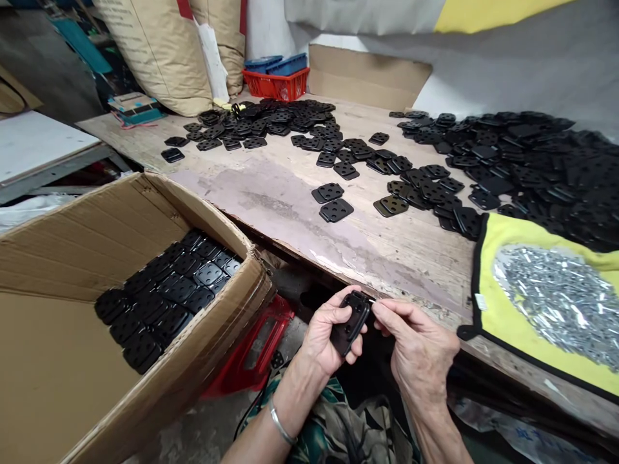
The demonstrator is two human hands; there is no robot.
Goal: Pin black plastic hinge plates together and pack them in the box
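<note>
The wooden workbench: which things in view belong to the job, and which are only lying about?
Likely the job:
Black holed plate, in left hand
Apparent thin silvery pin, at right hand
Loose black holed plates
Small silvery metal pieces on yellow cloth
Brown cardboard box

Probably lying about:
Red plastic basket
Blue plastic trays
Tan paper sacks

"What sort of place is this?"
"A workshop, by the look of it: a worn wooden bench [401,248] carries heaps of matching black plates [527,164]."
"Couldn't it be a home?"
"The quantities suggest otherwise. Masses of small silvery pins [561,296] lie on a yellow cloth [498,319], and a cardboard box [48,354] holds more such plates in rows."
"And behind?"
"Big sacks [149,55] and a red crate [275,85]."
</note>
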